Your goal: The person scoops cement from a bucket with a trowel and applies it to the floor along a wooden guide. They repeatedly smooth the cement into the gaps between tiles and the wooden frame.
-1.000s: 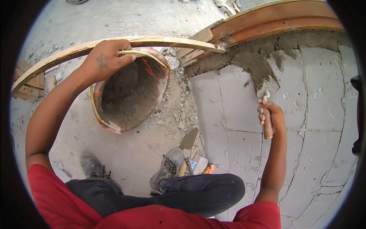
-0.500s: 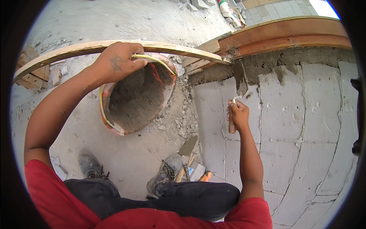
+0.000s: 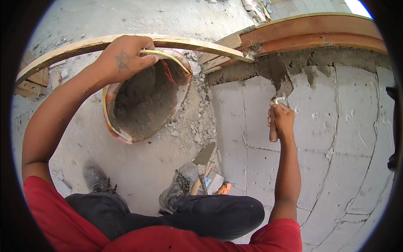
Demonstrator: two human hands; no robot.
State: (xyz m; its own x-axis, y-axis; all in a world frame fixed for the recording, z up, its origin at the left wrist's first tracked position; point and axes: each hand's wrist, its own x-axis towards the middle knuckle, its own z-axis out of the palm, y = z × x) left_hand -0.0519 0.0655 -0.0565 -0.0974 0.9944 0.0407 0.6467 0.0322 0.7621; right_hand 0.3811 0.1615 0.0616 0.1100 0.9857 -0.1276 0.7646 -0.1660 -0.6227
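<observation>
My left hand (image 3: 128,59) is closed on the yellow-edged rim of a tilted mortar bucket (image 3: 183,94). Wet grey mortar (image 3: 142,101) coats the inside of the bucket. On the right, my right hand (image 3: 282,119) grips a trowel (image 3: 273,131) by its wooden handle. The trowel's blade points away from me and lies against a band of grey mortar (image 3: 312,59), at the upper edge of the pale grey blocks (image 3: 266,113). Part of the blade blends into the mortar, so its outline is hard to make out.
A reddish-brown beam (image 3: 310,35) runs above the mortar band. A long wooden strip (image 3: 189,44) passes behind the bucket. Rubble (image 3: 197,122) lies between bucket and blocks. By my right boot (image 3: 182,185) are another trowel (image 3: 205,154) and several tools. Wood pieces (image 3: 35,82) lie far left.
My right hand and the trowel have moved to the right along the mortar band, and the blade's angle has changed slightly. My left hand keeps its hold on the bucket's rim.
</observation>
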